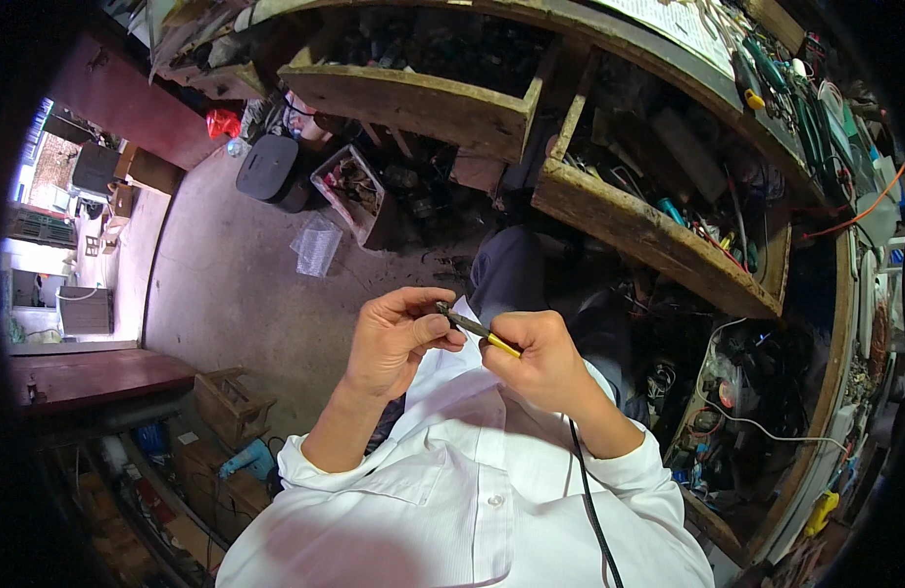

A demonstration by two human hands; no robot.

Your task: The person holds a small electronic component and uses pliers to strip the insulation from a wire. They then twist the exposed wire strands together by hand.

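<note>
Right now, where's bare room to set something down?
Bare floor lies between the clear plastic wrapping and the wooden frame, left of the left hand. Crowded: the open drawers and the tool-strewn bench above them.

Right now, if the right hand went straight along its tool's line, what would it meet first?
Most likely the left hand, since the yellow-handled tool in the right hand points toward it; depth is unclear, so they may be touching.

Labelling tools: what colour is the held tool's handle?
The visible handle is yellow, clearest in the head view.
</note>
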